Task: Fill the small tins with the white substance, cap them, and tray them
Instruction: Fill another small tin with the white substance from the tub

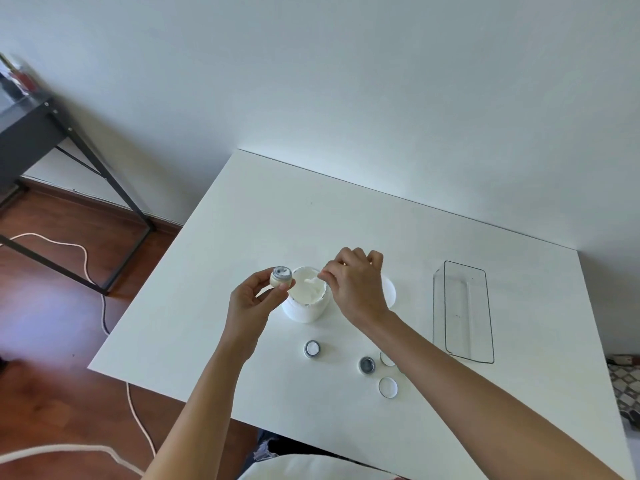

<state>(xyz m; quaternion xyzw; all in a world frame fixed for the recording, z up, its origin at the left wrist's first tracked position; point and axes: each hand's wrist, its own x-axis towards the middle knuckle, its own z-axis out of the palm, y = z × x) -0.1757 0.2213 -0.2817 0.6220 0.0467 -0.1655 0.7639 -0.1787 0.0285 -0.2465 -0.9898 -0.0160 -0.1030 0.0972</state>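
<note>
Left hand (250, 299) is up off the table, pinching a small tin (281, 276) between thumb and fingertips, tilted toward the big jar. Tin is round and short, cream-coloured side wall, grey metal rim, some white stuff already inside.

Right hand (353, 284) sits over the far side of the white jar (306, 294), fingers curled and pinching a thin white spatula (313, 280) whose tip rests in the cream. Jar is wide-mouthed, open, white paste (310, 292) with a rough, scooped surface. Jar lid (388, 289) lies just behind the right hand, mostly hidden by it.

On the white table (311, 209), nearer the person:
- one small tin (312, 349) standing upright, filled level with white, grey rim, uncapped
- one small tin (367, 365) right of it, dark grey inside, looks empty
- a cap (388, 387) lying open side up just in front of the empty tin, white with thin metal edge
- another cap (386, 358) just beside the empty tin, partly covered by the right forearm

Clear plastic tray (464, 311), long rectangular, sits well to the right of the jar, nothing visible in it.

Off-table: dark metal-frame desk (52, 133) at left, white cable (86, 265) across the wooden floor (52, 393).
</note>
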